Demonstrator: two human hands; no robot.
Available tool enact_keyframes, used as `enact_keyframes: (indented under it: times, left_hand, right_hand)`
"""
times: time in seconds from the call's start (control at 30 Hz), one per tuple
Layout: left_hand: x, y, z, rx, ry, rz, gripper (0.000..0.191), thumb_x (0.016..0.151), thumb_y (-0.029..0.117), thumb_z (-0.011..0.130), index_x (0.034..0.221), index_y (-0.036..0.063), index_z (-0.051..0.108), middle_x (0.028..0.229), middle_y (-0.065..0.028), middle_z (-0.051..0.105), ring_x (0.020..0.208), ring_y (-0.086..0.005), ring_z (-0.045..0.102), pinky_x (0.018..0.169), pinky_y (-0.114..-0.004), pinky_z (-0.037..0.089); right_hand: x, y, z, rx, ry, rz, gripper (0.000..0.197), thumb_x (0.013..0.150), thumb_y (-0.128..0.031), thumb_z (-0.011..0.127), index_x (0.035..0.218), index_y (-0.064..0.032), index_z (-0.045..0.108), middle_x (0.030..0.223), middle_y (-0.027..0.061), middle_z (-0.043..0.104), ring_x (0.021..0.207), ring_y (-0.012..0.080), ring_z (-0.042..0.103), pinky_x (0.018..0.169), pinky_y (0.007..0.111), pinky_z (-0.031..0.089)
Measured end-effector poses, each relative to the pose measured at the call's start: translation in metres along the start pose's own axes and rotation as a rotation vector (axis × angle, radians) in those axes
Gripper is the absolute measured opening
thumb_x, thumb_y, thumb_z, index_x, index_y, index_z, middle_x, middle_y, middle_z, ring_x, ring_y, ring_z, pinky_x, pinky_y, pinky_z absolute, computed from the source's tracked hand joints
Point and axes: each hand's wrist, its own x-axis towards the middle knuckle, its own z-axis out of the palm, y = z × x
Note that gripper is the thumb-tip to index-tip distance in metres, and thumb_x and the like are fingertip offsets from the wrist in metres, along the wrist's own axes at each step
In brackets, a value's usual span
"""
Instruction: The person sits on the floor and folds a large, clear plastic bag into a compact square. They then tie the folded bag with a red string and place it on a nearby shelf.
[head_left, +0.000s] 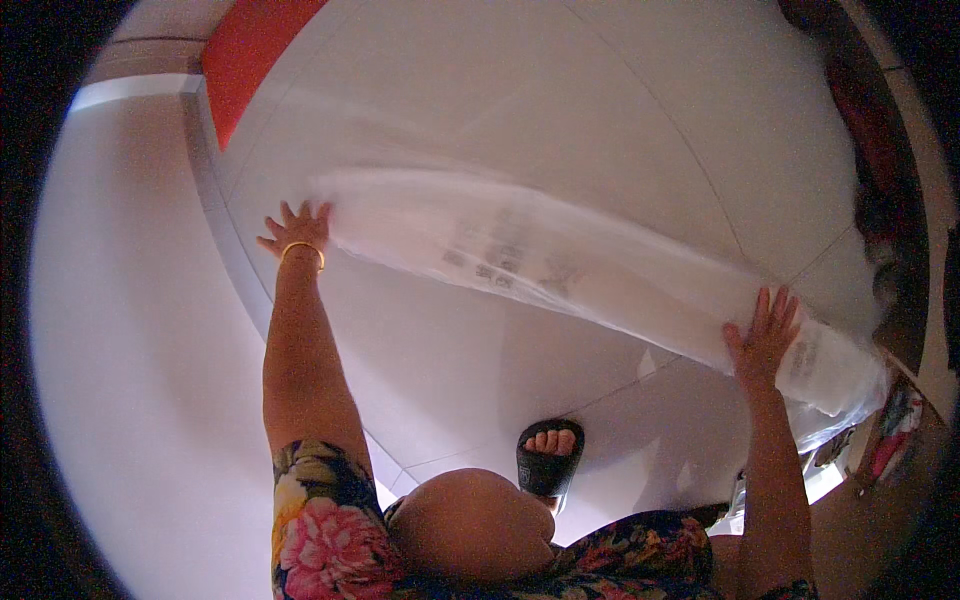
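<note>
A long translucent plastic sheet or bag (540, 240) with printed marks stretches slantwise across the tiled floor. My left hand (300, 229), with a yellow bangle at the wrist, is spread near its left end; the thumb side meets the plastic. Toward the other end, my right hand (763, 337) lies on the plastic with its fingers apart, palm down. Neither hand has its fingers closed around the sheet. Past my right hand, the plastic bunches up in shiny folds.
A white wall (150, 300) with a grey skirting (210, 180) runs along the left. A red panel (251, 60) stands at the upper left. Dark, cluttered items (877, 165) line the right edge. My foot in a black slide sandal (550, 457) rests on the floor (615, 97).
</note>
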Motion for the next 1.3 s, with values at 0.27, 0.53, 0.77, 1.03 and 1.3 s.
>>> enact_keyframes:
  times: [0.27, 0.53, 0.77, 1.03, 1.3]
  left_hand:
    - [-0.232, 0.14, -0.034, -0.589, 0.514, 1.402, 0.078, 0.082, 0.059, 0.061, 0.148, 0.0285, 0.033, 0.158, 0.0006, 0.022, 0.147, -0.0306, 0.015, 0.116, -0.059, 0.008]
    - [-0.033, 0.087, -0.021, -0.287, 0.389, 0.623, 0.069, 0.092, 0.06, 0.044, 0.15, 0.025, 0.029, 0.157, -0.0068, 0.026, 0.144, -0.0351, 0.02, 0.111, -0.066, 0.012]
    - [-0.026, 0.046, -0.035, -0.136, 0.6, 0.088, 0.061, 0.097, 0.049, 0.042, 0.15, 0.0233, 0.028, 0.158, -0.009, 0.021, 0.145, -0.0366, 0.017, 0.109, -0.067, 0.016]
    - [-0.334, 0.231, -0.033, -0.462, 0.576, 1.542, 0.087, 0.08, 0.065, 0.059, 0.148, 0.0166, 0.033, 0.157, -0.0126, 0.021, 0.145, -0.0404, 0.012, 0.11, -0.068, 0.009]
    - [-0.368, 0.308, -0.001, -0.176, 0.197, 1.473, 0.103, 0.07, 0.061, 0.072, 0.15, 0.0132, 0.027, 0.16, -0.0136, 0.011, 0.147, -0.0372, 0.001, 0.114, -0.062, 0.002]
  right_hand:
    - [0.002, 0.002, 0.006, -0.013, -0.005, 0.008, 0.098, 0.077, -0.054, 0.069, 0.152, -0.0142, 0.02, 0.16, 0.0172, 0.007, 0.146, 0.0436, 0.005, 0.108, 0.071, 0.01]
    - [-0.002, 0.002, 0.008, -0.009, 0.029, -0.019, 0.096, 0.078, -0.052, 0.068, 0.152, -0.0135, 0.02, 0.16, 0.0177, 0.007, 0.146, 0.0439, 0.004, 0.108, 0.07, 0.007]
    - [0.004, 0.003, 0.004, 0.033, -0.137, 0.046, 0.092, 0.078, -0.056, 0.067, 0.15, -0.0131, 0.027, 0.159, 0.0185, 0.01, 0.145, 0.045, 0.003, 0.108, 0.071, 0.006]
    - [-0.006, 0.024, -0.004, 0.099, -0.25, 0.084, 0.096, 0.083, -0.074, 0.047, 0.154, -0.0169, 0.017, 0.16, 0.0166, 0.0, 0.146, 0.0403, -0.005, 0.11, 0.067, -0.002]
    - [-0.013, 0.057, 0.026, 0.268, -0.297, 0.042, 0.094, 0.084, -0.073, 0.047, 0.154, -0.0189, 0.016, 0.16, 0.0151, 0.002, 0.146, 0.0406, -0.004, 0.109, 0.069, 0.001]
